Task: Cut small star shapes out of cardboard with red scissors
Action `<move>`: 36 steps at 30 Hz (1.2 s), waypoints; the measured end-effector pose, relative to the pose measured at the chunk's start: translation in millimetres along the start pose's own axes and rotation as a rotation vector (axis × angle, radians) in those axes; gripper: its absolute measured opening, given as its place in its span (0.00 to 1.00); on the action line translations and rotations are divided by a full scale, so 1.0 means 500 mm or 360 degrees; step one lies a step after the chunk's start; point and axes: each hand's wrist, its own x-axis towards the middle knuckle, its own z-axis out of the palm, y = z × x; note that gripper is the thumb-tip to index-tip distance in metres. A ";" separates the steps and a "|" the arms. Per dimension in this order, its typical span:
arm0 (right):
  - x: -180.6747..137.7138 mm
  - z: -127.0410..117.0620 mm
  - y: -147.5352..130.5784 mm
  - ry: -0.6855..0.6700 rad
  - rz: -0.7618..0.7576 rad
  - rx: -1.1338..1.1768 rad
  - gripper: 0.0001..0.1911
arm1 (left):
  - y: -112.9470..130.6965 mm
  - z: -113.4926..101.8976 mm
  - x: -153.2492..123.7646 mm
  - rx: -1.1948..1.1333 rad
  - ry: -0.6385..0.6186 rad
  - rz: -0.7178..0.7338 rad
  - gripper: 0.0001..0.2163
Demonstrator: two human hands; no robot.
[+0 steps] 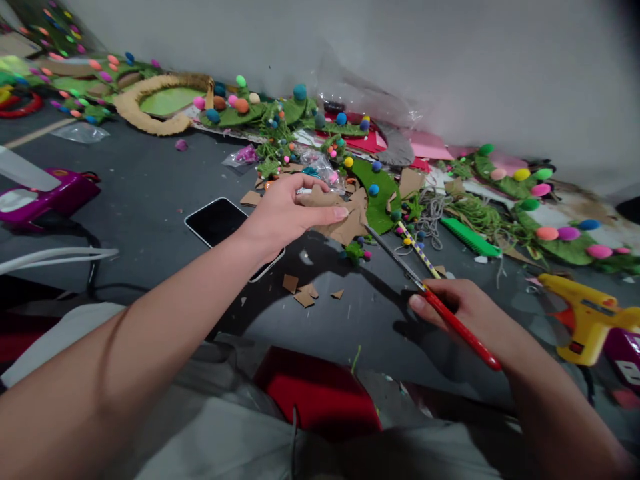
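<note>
My left hand (283, 212) pinches a torn-edged piece of brown cardboard (353, 223) between thumb and fingers, above the dark table. Closed around a pair of red-handled scissors (460, 325), my right hand (475, 303) points the grey blades up and left. Their tips reach the right edge of the cardboard; whether they touch it I cannot tell. Partly hidden under my left wrist lies a smartphone (215, 223) with a dark screen. Small cardboard scraps (303, 295) lie on the table between my hands. A green felt curve with pompoms (377, 193) is just behind the cardboard.
At the right is a yellow glue gun (583, 317), and at the left a purple device (55, 197) with cables. Pompom-covered green pieces (240, 113), a tan ring (150, 120), grey cord (433, 217) and a green comb-like tool (470, 237) line the wall side.
</note>
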 end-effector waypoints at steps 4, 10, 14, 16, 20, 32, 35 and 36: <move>-0.001 0.005 0.001 -0.0024 0.0033 0.0032 0.32 | 0.001 0.007 0.001 -0.0163 0.0010 -0.0120 0.20; -0.002 0.009 0.004 -0.0026 0.0068 0.0071 0.30 | -0.001 0.010 -0.001 -0.0226 -0.0021 -0.0145 0.18; -0.005 0.008 0.001 -0.0018 0.0068 0.0092 0.30 | -0.002 0.008 -0.001 -0.0211 -0.0026 -0.0126 0.17; -0.007 0.006 -0.002 -0.0009 0.0066 0.0084 0.30 | 0.001 0.008 0.000 -0.0225 0.0004 -0.0124 0.16; -0.007 0.003 -0.006 -0.0003 0.0063 0.0068 0.30 | 0.007 0.007 0.003 -0.0255 0.0009 -0.0132 0.15; -0.004 0.007 -0.003 -0.0032 0.0062 0.0088 0.28 | 0.007 0.020 -0.009 -0.0341 -0.0020 -0.0150 0.16; -0.002 0.008 -0.004 -0.0029 0.0041 0.0093 0.28 | 0.010 0.022 -0.010 -0.0320 -0.0017 -0.0157 0.17; -0.002 0.008 -0.004 -0.0029 0.0040 0.0096 0.28 | 0.010 0.022 -0.009 -0.0305 -0.0017 -0.0150 0.17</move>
